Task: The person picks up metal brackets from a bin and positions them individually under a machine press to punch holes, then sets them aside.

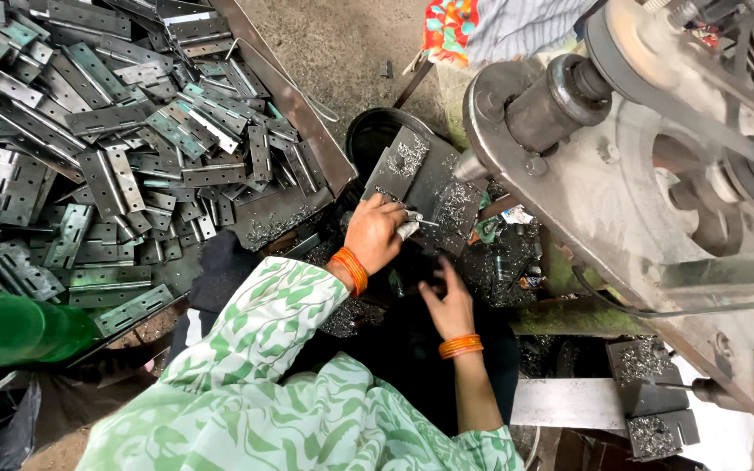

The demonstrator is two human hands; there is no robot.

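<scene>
Head view shows my left grip (pixel 375 234) closed on a small grey metal hinge piece (pixel 408 228) beside the dark, swarf-strewn steel plate (pixel 434 187) at twelve o'clock; my right grip (pixel 448 301) rests spread and empty. Heaped flat grey steel hinges (pixel 106 148) fill the tray at ten o'clock, so I judge much remains.

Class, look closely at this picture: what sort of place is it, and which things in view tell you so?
Probably a small metalworking workshop: a heap of metal hinges fills a tray, a belt-driven machine stands at the right, and metal shavings lie around the person's left hand.
</scene>
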